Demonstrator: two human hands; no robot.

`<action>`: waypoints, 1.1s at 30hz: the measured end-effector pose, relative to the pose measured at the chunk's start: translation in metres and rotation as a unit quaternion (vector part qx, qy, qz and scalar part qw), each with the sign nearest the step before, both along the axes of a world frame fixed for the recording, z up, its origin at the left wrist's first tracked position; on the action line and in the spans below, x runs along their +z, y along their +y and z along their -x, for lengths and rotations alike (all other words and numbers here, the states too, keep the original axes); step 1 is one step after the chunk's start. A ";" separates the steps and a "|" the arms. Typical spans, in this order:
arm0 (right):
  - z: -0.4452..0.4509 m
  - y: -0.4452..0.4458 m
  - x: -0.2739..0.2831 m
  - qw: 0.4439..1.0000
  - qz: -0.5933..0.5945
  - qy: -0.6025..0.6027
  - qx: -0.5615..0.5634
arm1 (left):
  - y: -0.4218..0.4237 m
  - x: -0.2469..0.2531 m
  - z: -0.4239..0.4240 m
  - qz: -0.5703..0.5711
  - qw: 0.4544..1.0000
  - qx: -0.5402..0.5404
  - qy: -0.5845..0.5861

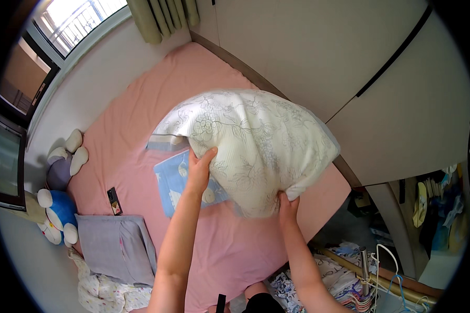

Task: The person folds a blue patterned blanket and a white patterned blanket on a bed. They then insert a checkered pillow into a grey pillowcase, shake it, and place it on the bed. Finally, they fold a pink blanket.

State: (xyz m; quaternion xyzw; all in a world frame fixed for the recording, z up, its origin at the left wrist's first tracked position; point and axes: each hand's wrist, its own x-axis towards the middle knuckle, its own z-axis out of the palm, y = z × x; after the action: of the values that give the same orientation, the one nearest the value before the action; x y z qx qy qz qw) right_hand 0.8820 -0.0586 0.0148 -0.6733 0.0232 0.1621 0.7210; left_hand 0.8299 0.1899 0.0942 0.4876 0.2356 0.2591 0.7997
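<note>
My left hand (pixel 202 166) grips the left edge of a white quilted cover with a grey floral pattern (pixel 254 137), its thumb lying on top of the fabric. My right hand (pixel 289 203) clutches the same cover at its lower right edge. The cloth bulges up and away from me over a bed with a pink sheet (pixel 223 250). Partly beneath it, a folded blue cloth with white shapes (pixel 170 176) lies on the sheet. What the fabric covers underneath is hidden.
A folded grey cloth (pixel 109 246), a phone (pixel 114 201), a blue and white plush toy (pixel 60 215) and a grey and white plush toy (pixel 60 168) lie at left. Wardrobe doors (pixel 297 51) border the bed at upper right. Hangers (pixel 387 270) and clothes stand at lower right.
</note>
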 end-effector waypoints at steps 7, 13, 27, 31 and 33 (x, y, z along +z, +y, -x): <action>-0.003 -0.004 -0.134 0.968 0.236 0.075 0.036 | 0.002 -0.162 0.099 -0.027 0.914 -0.081 0.396; 0.037 -0.027 -0.199 0.934 0.260 0.232 0.079 | -0.010 -0.258 0.200 0.209 0.872 0.038 0.440; 0.059 0.019 -0.141 0.950 -0.089 0.299 0.009 | 0.005 -0.186 0.156 0.246 0.930 0.260 0.081; 0.096 0.027 -0.124 0.972 -0.043 0.226 -0.051 | -0.050 -0.115 0.211 0.130 0.958 0.248 0.063; 0.121 0.015 -0.137 0.969 -0.012 0.243 -0.039 | -0.074 -0.097 0.253 0.198 0.932 0.300 0.050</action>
State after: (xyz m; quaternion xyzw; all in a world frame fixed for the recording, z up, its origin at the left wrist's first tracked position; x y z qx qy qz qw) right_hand 0.7605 -0.0433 -0.1224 -0.6035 0.2215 0.2928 0.7078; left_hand 0.5771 0.1163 -0.0025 0.2379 0.4569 0.4105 0.7524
